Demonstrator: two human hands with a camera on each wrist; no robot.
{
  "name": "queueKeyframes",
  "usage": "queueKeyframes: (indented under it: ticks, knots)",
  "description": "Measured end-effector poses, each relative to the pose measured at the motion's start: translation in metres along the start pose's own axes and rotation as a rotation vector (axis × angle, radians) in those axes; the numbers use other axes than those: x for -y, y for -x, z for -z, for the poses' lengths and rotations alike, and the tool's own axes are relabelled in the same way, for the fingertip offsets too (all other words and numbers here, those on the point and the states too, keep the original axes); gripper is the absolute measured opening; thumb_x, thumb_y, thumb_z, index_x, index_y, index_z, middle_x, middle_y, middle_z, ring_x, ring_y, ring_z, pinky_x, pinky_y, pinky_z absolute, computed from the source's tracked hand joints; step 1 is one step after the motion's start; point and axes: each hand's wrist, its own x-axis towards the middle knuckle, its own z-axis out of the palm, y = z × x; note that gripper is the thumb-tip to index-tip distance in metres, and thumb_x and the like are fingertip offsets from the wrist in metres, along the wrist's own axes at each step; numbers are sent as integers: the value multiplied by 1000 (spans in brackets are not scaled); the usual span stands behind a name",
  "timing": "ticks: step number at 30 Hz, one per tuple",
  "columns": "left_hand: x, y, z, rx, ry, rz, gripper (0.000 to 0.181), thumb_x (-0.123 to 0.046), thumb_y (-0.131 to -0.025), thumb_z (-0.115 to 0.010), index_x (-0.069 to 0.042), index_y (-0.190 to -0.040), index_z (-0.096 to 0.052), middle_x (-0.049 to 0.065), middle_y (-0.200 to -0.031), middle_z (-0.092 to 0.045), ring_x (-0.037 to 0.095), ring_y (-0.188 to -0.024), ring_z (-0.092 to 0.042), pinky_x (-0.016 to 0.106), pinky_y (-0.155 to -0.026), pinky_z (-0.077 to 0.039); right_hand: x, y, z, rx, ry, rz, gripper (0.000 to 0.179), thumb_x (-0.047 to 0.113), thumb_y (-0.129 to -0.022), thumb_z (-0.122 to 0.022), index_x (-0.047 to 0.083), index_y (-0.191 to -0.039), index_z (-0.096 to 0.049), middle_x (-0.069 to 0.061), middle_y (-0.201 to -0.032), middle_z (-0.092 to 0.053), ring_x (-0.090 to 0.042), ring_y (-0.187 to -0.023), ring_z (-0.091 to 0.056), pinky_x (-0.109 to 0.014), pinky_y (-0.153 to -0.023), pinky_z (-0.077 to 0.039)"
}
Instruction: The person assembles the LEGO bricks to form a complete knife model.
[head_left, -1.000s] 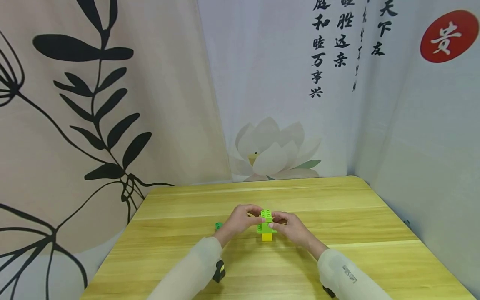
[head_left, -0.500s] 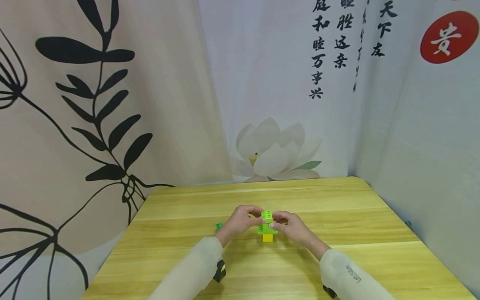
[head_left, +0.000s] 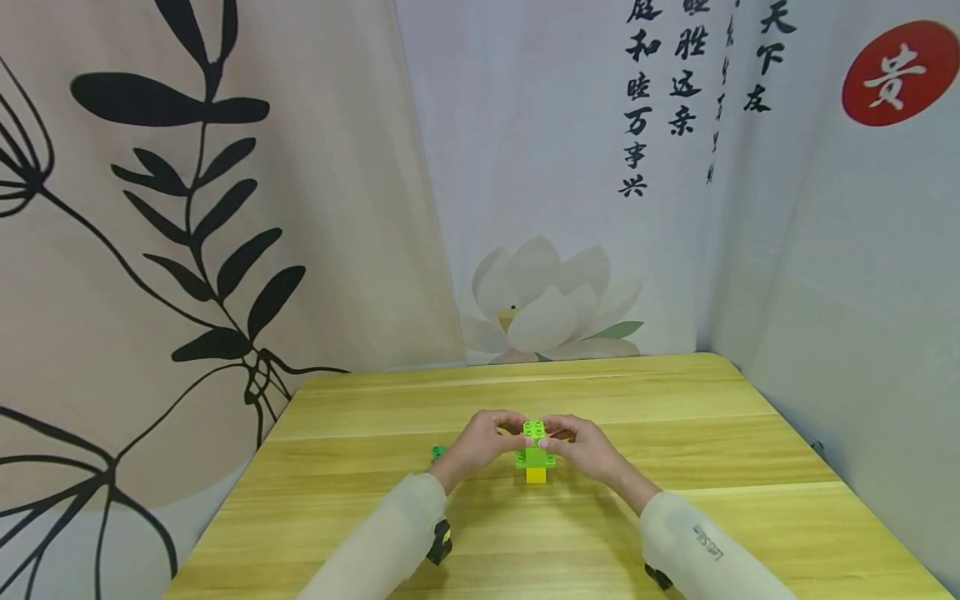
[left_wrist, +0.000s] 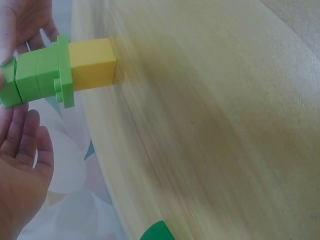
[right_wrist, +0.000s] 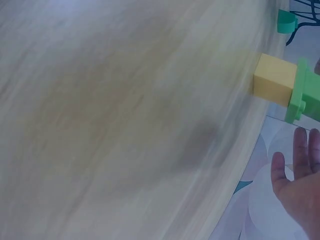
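Note:
A small tower of toy building blocks stands upright in the middle of the table. At its base is a yellow block (head_left: 536, 476), under a wider green plate (left_wrist: 65, 72). More green bricks (left_wrist: 37, 74) rise above the plate, capped by a light green studded brick (head_left: 534, 428). My left hand (head_left: 482, 442) pinches the top brick from the left with thumb and fingers. From the opposite side my right hand (head_left: 588, 450) holds it too, thumb tip close to the left thumb. In the right wrist view the tower's top is cut off by the frame.
A dark green block piece (head_left: 438, 452) lies on the wooden table (head_left: 360, 500), just left of my left hand. Behind the far edge hangs a printed curtain (head_left: 360, 167). A black wrist device (head_left: 440, 542) sits at my left sleeve.
My right thumb has moved slightly up, and the right-hand fingers have shifted a little toward the top brick. The left hand and tower stay in place.

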Motion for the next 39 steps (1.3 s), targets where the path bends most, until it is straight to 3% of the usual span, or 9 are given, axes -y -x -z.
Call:
queueKeyframes:
  ticks: [17,26,32,39]
  knots:
    - [4,0,-5,-21,-26,7,25,-31,-89,-76,-17,-111,-72,-6,-98,-65,24,-101,-57,34,-78,-50,-7,3,-4,-2,-12,-19,42,33,-96,-67,9,-131,-62,-7,-126,-60,-23,-106,-60,-42,-87,-52]
    - [3,0,-5,-24,-4,15,28,-33,-89,-76,-17,-112,-72,-5,-100,-65,25,-103,-57,40,-83,-50,-6,4,-2,6,-60,-13,45,33,-99,-63,9,-136,-58,-10,-124,-61,-25,-109,-60,-44,-90,-51]
    - [4,0,-5,-36,-18,7,27,-32,-89,-77,-18,-111,-73,-5,-100,-66,23,-102,-58,39,-83,-50,-5,2,-1,-1,-16,29,42,32,-98,-64,8,-133,-61,-7,-122,-61,-24,-107,-60,-45,-91,-50]
    - [4,2,-4,-36,-12,2,25,-31,-89,-77,-18,-110,-73,-6,-99,-65,22,-101,-58,39,-82,-50,-3,2,-3,14,-28,7,42,32,-98,-64,9,-134,-61,-6,-121,-61,-23,-105,-60,-45,-91,-51]
